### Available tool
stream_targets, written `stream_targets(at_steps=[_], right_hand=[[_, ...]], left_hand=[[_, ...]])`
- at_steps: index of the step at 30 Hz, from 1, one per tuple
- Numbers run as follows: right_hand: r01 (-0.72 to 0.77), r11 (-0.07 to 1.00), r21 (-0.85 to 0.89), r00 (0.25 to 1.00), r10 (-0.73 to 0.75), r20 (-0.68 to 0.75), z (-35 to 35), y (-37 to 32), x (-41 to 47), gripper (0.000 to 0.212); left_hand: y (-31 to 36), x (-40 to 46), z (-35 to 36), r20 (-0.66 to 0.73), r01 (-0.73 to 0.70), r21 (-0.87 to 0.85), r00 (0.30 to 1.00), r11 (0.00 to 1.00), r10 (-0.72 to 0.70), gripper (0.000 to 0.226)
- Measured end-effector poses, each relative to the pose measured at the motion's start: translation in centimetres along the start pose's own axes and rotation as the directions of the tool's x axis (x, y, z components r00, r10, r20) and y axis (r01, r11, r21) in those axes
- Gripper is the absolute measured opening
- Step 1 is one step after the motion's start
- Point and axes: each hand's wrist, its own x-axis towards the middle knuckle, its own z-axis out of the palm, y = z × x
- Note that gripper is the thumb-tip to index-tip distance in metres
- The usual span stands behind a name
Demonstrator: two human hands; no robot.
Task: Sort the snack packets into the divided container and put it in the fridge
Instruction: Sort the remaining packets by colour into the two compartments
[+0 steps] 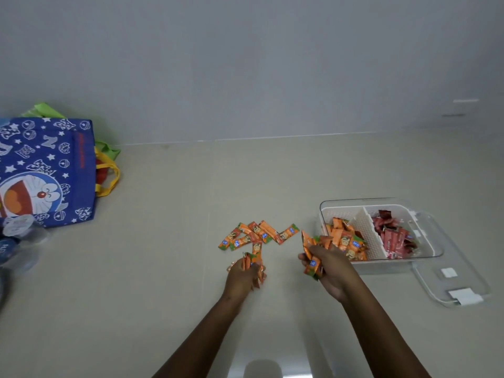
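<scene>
pale desk (163, 268) under a grey wall; divided container (381, 207) part filled, orange left, red right; loose orange packets (256, 234) left; both hands, left hand (241, 276) and right hand (331, 268), gripping orange bundles; fridge step undone.

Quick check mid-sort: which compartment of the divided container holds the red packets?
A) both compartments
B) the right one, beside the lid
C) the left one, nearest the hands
B: the red packets fill the right compartment of the divided container; orange packets fill the left.
</scene>
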Motion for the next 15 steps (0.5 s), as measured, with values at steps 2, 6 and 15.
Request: stream_targets(at_steps=[2,6,15], right_hand=[[0.064,0.998,0.018,0.998,-0.063,-0.027,-1.4,-1.4,-0.2,0.014],[0.158,0.985,-0.063,0.977,-0.165,-0.138,-4.6,-3.8,1.2,0.008],[-0.012,0.885,-0.466,0.999,0.026,0.025,-11.0,-4.4,9.2,0.016]], left_hand=[[1.9,-0.8,1.7,0.036,0.004,-0.158,0.999,0.987,0.002,0.017],[4.6,-2.4,5.1,0.090,-0.052,-0.262,0.993,0.964,0.078,0.018],[7.4,-5.1,11.4,0.033,-0.128,-0.122,0.991,0.984,0.133,0.015]])
